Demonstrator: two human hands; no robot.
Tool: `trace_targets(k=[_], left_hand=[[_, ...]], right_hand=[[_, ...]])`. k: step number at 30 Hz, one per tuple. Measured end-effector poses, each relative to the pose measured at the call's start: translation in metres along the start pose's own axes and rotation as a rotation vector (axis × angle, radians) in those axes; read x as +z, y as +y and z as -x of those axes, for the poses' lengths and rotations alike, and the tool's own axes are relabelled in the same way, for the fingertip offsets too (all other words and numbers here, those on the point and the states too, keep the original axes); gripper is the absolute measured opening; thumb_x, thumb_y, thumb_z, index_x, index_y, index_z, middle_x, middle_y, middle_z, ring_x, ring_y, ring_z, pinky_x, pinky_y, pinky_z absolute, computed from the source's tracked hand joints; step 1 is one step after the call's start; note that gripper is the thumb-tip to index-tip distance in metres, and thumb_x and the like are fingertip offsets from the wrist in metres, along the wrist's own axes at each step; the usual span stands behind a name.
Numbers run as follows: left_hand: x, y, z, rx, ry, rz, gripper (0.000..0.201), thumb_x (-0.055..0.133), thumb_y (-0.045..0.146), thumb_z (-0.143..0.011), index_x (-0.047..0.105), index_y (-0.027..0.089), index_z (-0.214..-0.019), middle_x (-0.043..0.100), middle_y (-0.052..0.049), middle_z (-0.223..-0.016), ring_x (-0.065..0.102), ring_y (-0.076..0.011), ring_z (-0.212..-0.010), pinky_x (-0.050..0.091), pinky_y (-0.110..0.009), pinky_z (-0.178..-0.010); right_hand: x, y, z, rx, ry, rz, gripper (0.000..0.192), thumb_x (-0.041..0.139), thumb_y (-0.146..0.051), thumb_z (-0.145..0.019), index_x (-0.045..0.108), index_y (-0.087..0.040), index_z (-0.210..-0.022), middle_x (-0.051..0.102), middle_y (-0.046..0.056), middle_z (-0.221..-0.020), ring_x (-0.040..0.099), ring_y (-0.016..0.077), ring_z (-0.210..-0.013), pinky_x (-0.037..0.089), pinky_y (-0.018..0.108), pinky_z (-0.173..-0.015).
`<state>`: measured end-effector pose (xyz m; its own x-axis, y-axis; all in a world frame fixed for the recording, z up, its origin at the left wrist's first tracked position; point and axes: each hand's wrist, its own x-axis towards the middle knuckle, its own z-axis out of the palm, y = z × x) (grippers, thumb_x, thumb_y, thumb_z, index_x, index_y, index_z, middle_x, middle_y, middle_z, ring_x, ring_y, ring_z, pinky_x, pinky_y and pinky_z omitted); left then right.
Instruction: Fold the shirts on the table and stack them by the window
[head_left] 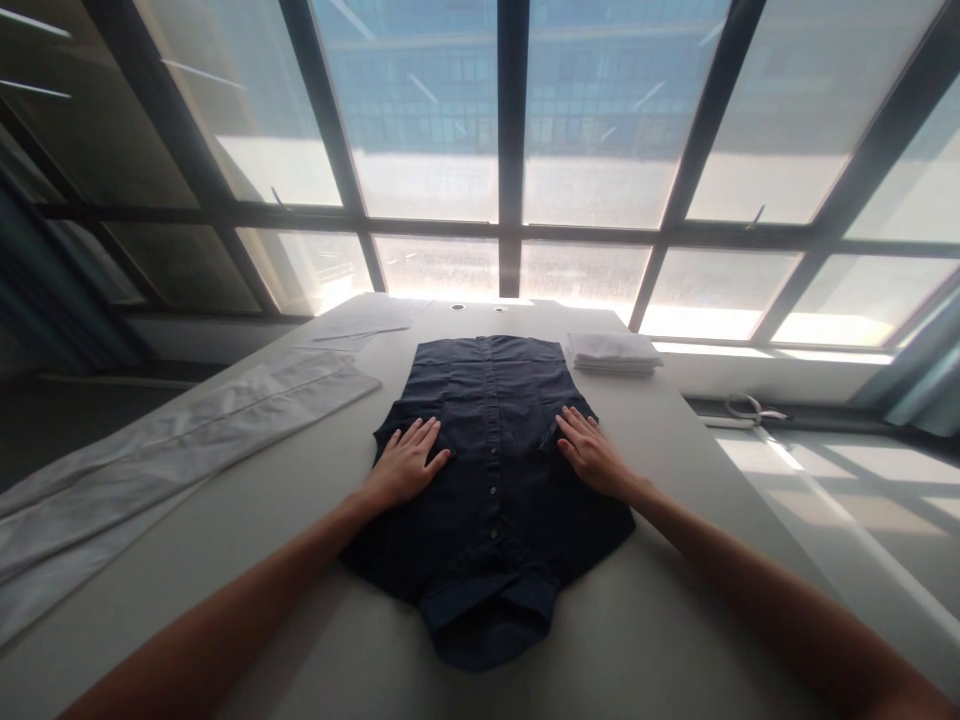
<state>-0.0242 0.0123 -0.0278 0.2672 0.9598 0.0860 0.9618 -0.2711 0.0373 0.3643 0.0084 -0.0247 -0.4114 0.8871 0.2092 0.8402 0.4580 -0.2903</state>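
A dark navy button-up shirt [487,400] lies flat on the white table [675,440], its collar toward me and its button row running down the middle. My left hand [407,462] rests palm down on the shirt's left side, fingers spread. On the right side of the shirt, my right hand [590,452] lies flat in the same way. Neither hand grips the cloth.
A long white cloth [172,445] stretches along the table's left side. Papers [367,322] lie at the far left corner, and a stack of folded white fabric [613,352] sits at the far right. Large windows stand behind the table. The table's right edge drops to the floor.
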Motion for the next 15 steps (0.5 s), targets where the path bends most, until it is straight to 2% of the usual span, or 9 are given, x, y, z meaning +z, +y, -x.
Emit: trace_targets(k=[4, 8, 11, 15], left_hand=[[0.0, 0.0, 0.0, 0.001, 0.006, 0.003, 0.071, 0.028, 0.058, -0.104, 0.032, 0.019, -0.163, 0.026, -0.007, -0.169, 0.02, -0.0301, -0.157, 0.021, -0.054, -0.125], [-0.001, 0.002, 0.001, 0.006, 0.004, -0.002, 0.07, 0.028, 0.057, -0.104, 0.033, 0.019, -0.163, 0.026, -0.008, -0.169, 0.019, -0.0302, -0.157, 0.021, -0.054, -0.125], [-0.004, 0.003, 0.002, 0.0, -0.007, -0.002, 0.07, 0.027, 0.057, -0.104, 0.032, 0.019, -0.163, 0.025, -0.007, -0.169, 0.019, -0.03, -0.157, 0.02, -0.054, -0.125], [-0.005, 0.005, 0.002, -0.004, -0.013, 0.003, 0.071, 0.027, 0.058, -0.104, 0.031, 0.018, -0.163, 0.025, -0.006, -0.169, 0.019, -0.0302, -0.157, 0.02, -0.055, -0.125]], right_hand=[[0.006, 0.017, -0.006, 0.048, -0.064, 0.058, 0.068, 0.031, -0.052, -0.106, 0.036, -0.011, -0.16, 0.022, 0.016, -0.169, 0.015, 0.027, -0.158, 0.013, 0.05, -0.127], [0.008, 0.011, -0.003, 0.072, -0.04, 0.074, 0.066, 0.029, -0.049, -0.107, 0.036, -0.011, -0.16, 0.023, 0.017, -0.168, 0.016, 0.0281, -0.158, 0.013, 0.052, -0.127], [0.007, -0.006, 0.002, -0.039, -0.036, 0.048, 0.064, 0.026, -0.049, -0.108, 0.034, -0.015, -0.162, 0.021, 0.014, -0.169, 0.014, 0.0273, -0.158, 0.012, 0.053, -0.127], [0.006, -0.023, 0.007, -0.179, -0.139, 0.015, 0.068, 0.027, -0.057, -0.107, 0.033, -0.018, -0.162, 0.02, 0.011, -0.17, 0.014, 0.0271, -0.158, 0.014, 0.053, -0.127]])
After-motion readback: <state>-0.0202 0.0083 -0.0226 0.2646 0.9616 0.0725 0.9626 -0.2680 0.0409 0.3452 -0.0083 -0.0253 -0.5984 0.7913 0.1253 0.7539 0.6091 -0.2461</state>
